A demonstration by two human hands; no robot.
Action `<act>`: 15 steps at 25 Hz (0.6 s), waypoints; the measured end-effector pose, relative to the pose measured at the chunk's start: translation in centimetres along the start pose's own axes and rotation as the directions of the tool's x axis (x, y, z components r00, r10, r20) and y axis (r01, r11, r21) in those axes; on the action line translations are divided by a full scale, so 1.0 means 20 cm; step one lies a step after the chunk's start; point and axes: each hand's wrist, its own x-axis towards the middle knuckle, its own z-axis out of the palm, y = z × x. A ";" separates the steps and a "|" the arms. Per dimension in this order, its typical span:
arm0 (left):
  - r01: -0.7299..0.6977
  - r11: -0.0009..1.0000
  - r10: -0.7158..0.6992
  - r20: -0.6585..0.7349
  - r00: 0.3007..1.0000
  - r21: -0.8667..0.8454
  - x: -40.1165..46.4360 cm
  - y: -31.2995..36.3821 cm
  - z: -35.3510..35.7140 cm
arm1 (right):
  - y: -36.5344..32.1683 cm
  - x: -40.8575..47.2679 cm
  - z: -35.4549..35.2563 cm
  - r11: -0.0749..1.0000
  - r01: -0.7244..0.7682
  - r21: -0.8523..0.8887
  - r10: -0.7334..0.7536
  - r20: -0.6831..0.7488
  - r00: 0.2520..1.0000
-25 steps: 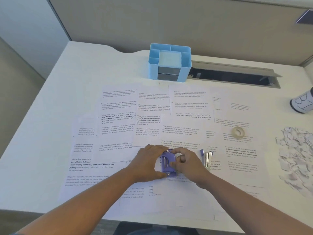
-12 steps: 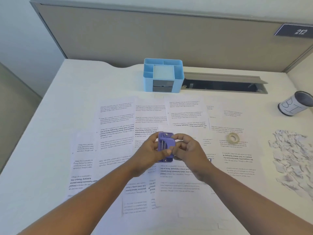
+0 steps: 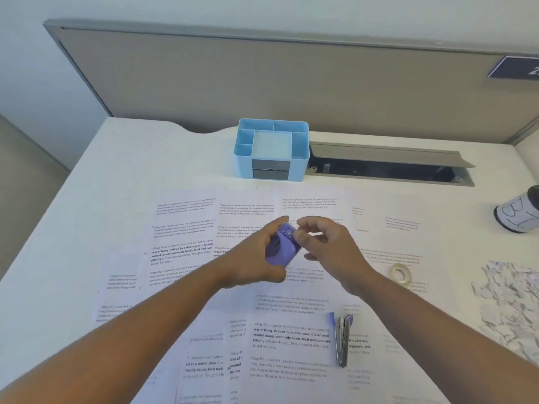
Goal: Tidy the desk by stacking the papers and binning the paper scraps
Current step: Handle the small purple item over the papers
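**Purple hole punch held up, organiser straight ahead**

A small rounded purple plastic hole punch [image 3: 281, 249] is gripped in the left hand [image 3: 256, 258], thumb on the near side and fingers wrapped over the far side, and is carried above the printed white paper sheets [image 3: 291, 336] that are spread overlapping across the white desk [image 3: 122, 170]. The right hand [image 3: 326, 246] is held just beside the punch with its fingers loosely curled; a fingertip appears to touch the punch's upper corner, though motion blur leaves it unclear, and nothing is gripped by it.

The relation that matters lies along the line away from the body: the light blue plastic desk organiser [image 3: 272, 150] stands directly beyond the punch, at the back of the desk, with its open compartments facing up. The punch's long axis is tilted roughly toward it. The left hand is judged the nearer and already loaded, so a forward reach would probably serve.

The papers are not yet stacked. The pile of torn white paper scraps [image 3: 507, 295] lies at the right edge, well apart from both hands, near a paper-wrapped dark cylindrical bin [image 3: 516, 214]. A purple and metal stapler [image 3: 342, 339] rests on the sheets nearer the right arm, and a clear tape roll [image 3: 402, 274] lies between it and the scraps.
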 end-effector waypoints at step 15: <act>0.005 0.928 -0.026 0.051 0.998 0.373 0.75 0.36 -0.53 | -0.25 0.71 -0.36 0.996 0.091 -0.013 -0.088 0.158 0.984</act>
